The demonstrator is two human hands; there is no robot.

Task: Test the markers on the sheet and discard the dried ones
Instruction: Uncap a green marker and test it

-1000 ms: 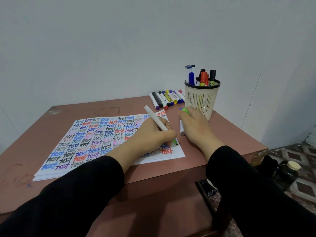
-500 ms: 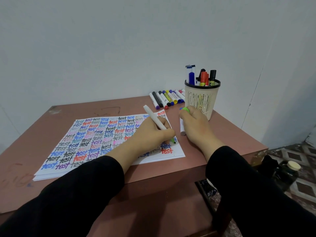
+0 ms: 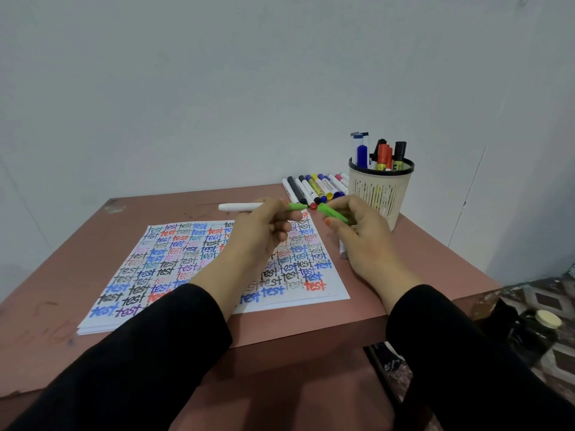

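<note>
i see the left hand (image 3: 261,231), which was writing on the sheet (image 3: 174,265), now lifted and closed around the green marker (image 3: 249,207), the right hand (image 3: 357,231) pinching its cap (image 3: 331,212) at three o'clock, so recapping seems next.

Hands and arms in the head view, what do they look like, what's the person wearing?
Both arms wear long black sleeves ending near the wrists. The left hand and right hand are bare, no gloves; orange nail polish shows on some nails.
</note>
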